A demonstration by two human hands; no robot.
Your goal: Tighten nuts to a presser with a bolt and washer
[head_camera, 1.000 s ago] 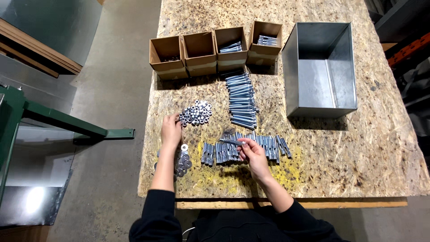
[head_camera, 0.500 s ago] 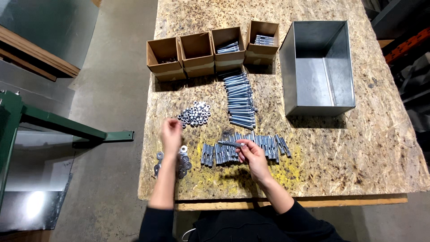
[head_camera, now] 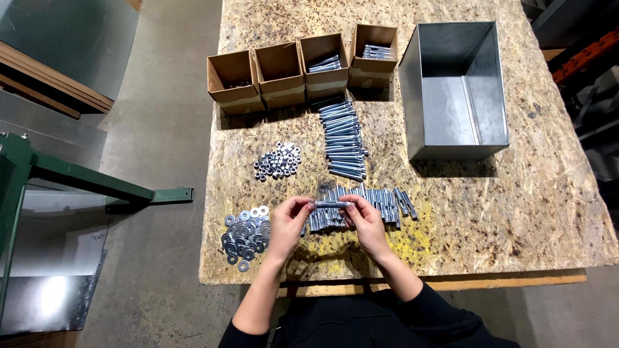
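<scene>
My left hand (head_camera: 288,223) and my right hand (head_camera: 366,221) hold one long silver bolt (head_camera: 331,203) between them, level, one hand at each end. Under the hands lies a row of long bolts (head_camera: 380,205) side by side on the chipboard table (head_camera: 490,206). A pile of flat washers (head_camera: 244,232) lies just left of my left hand. A heap of nuts (head_camera: 278,161) sits farther back. A second row of bolts (head_camera: 343,138) runs away from me towards the boxes.
Several small open cardboard boxes (head_camera: 282,72) stand in a line at the back; two of them hold bolts. A large open metal bin (head_camera: 456,87) stands at the back right. A green metal frame (head_camera: 84,180) stands on the concrete floor to the left.
My left hand moved right from the washer pile to the bolt that my right hand had lifted off the row. Both hands now grip it.
</scene>
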